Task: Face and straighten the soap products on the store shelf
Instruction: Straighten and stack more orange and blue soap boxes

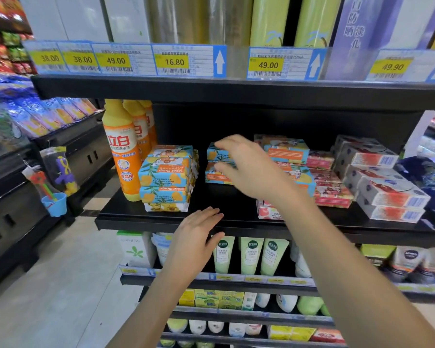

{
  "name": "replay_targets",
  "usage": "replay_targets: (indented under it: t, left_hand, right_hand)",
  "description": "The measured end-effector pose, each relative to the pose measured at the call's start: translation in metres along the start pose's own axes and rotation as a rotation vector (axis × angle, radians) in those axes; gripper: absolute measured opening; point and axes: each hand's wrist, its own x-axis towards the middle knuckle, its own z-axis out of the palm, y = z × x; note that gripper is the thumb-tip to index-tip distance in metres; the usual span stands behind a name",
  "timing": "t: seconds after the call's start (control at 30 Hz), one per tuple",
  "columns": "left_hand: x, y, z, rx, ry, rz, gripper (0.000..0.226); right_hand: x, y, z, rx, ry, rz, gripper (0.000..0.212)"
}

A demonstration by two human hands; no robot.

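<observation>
Cardboard printed in blue and orange made up the two stacked soap boxes (pixel 212 154) you were reaching for. They sat on the middle shelf (pixel 211 197), set well back from its front lip, in the gap between the taller Goat Soap stack (pixel 166 177) on the left and the skewed pile of matching boxes (pixel 286 151) on the right. You could expect such cartons to be light but solid inside, stiff on the faces, easily dented at the corners and a little slick in their printed finish. The upper one would therefore likely skate off the lower if you dragged it alone. The sounder hold, to my mind, was top and bottom of the pair together, or across its two ends, so both came forward as one. Your right hand (pixel 249 169) was stretched deep into the shelf, with the forefinger by the top edge of the upper box and the thumb lower, by the under one. The blur hid whether the fingers gripped the cardboard or only hovered against it. Your left hand (pixel 199 229) lay low at the shelf's front lip, fingers straight and close together, holding nothing.
</observation>
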Motion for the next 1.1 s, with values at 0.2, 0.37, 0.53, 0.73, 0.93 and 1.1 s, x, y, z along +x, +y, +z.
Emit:
replay_targets:
  t: [0.2,0.37,0.53,0.73,0.93,1.1]
  left_hand:
    - [-0.013,-0.014,-0.010,0.036,0.153,0.035,0.047]
    - [-0.015,-0.018,-0.008,-0.006,0.145,0.002,0.046]
    - [-0.015,-0.020,-0.005,-0.044,0.115,-0.010,0.044]
    - [-0.015,-0.021,-0.004,-0.064,0.090,-0.001,0.045]
    - [-0.015,-0.021,-0.005,-0.072,0.095,0.012,0.045]
    - [-0.014,-0.019,-0.005,-0.071,0.105,0.013,0.045]
  right_hand:
    - [0.025,0.015,0.076,0.205,-0.004,0.324,0.047]
    - [0.039,0.043,0.109,0.317,0.045,0.528,0.050]
    - [0.047,0.071,0.131,0.440,0.114,0.589,0.056]
    - [0.073,0.117,0.187,0.526,0.163,0.628,0.085]
    - [0.066,0.102,0.182,0.522,0.157,0.660,0.080]
    - [0.037,0.053,0.140,0.450,0.172,0.637,0.070]
